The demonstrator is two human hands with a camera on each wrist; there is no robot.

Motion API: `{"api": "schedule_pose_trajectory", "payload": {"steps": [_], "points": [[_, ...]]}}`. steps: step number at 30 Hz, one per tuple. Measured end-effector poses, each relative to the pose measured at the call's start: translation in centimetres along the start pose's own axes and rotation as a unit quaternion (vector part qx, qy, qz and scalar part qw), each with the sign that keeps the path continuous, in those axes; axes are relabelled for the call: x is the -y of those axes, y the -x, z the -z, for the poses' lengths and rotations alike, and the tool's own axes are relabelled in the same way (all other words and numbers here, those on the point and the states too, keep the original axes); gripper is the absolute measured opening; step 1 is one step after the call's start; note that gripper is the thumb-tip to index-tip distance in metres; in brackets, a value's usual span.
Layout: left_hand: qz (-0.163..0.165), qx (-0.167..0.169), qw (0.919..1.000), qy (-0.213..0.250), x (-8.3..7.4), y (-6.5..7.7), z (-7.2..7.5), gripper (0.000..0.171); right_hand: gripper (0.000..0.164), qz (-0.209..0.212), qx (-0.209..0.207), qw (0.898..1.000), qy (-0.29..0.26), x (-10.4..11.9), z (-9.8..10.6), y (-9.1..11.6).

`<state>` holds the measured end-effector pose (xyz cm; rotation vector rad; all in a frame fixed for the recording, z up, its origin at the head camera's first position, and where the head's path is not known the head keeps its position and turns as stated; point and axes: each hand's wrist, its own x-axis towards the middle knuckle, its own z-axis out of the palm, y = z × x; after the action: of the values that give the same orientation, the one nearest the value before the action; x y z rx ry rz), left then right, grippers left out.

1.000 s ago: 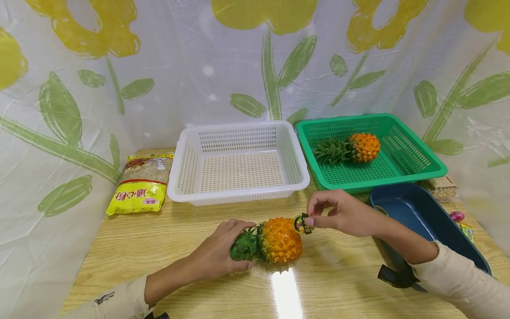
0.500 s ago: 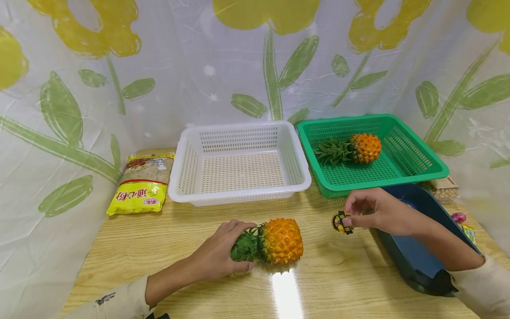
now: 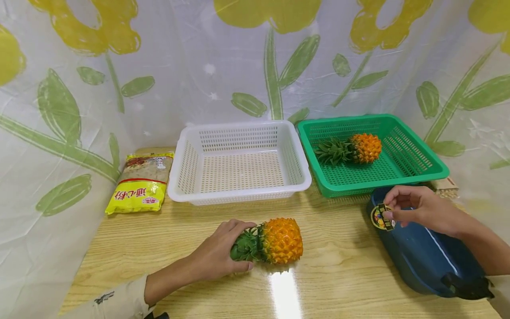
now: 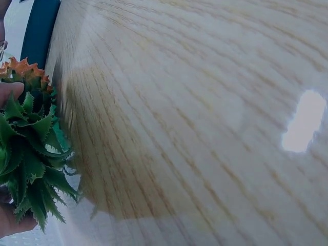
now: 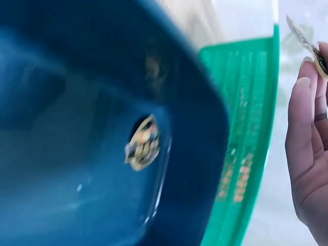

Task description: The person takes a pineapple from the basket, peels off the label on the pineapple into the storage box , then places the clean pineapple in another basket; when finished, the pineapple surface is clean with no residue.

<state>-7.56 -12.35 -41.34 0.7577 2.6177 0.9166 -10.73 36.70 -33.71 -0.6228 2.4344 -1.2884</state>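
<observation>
In the head view, a pineapple with orange skin lies on its side on the wooden table. My left hand grips its green crown, thumb on the near side. The left wrist view shows the spiky leaves between the thumb and a finger. My right hand pinches a round fruit sticker with black and gold print, held above the left end of a dark blue basin. Inside that basin, in the right wrist view, a similar sticker lies near the end wall.
A white basket stands at the back middle. Right of it, a green basket holds another pineapple. A yellow food packet lies at the left. Behind hangs a flower-print curtain.
My right hand has carried the sticker rightward, away from the pineapple, to above the blue basin. My left hand and the pineapple have stayed put.
</observation>
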Motion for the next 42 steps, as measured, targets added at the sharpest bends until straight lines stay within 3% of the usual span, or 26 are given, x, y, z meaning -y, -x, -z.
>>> {"api": "schedule_pose_trajectory", "payload": {"steps": [7, 18, 26, 30, 37, 42], "points": [[-0.002, -0.001, 1.0000, -0.004, 0.0, 0.0, 0.0, 0.082, 0.030, -0.060, -0.024, 0.998, 0.023, -2.1, 1.8, 1.1], [-0.005, 0.000, 1.0000, -0.005, 0.0, -0.1, -0.1, 0.083, 0.041, -0.151, 0.033, 0.986, 0.067, -5.9, 4.9, 2.3], [0.002, 0.001, 1.0000, -0.006, 0.0, -0.1, 0.0, 0.083, 0.045, -0.189, 0.066, 0.977, 0.074, -7.0, 5.3, 1.9], [0.003, 0.001, 1.0000, -0.006, 0.0, -0.1, 0.0, 0.083, 0.043, -0.191, 0.076, 0.975, 0.083, -7.4, 5.3, 1.6], [0.002, 0.003, 0.9999, -0.009, 0.1, -0.2, 0.0, 0.083, 0.030, -0.146, 0.087, 0.981, 0.097, -8.8, 5.2, 1.4], [0.003, 0.006, 1.0000, -0.005, 0.1, -0.2, 0.0, 0.083, 0.026, -0.136, 0.082, 0.978, 0.132, -9.0, 4.7, 1.1]]}}
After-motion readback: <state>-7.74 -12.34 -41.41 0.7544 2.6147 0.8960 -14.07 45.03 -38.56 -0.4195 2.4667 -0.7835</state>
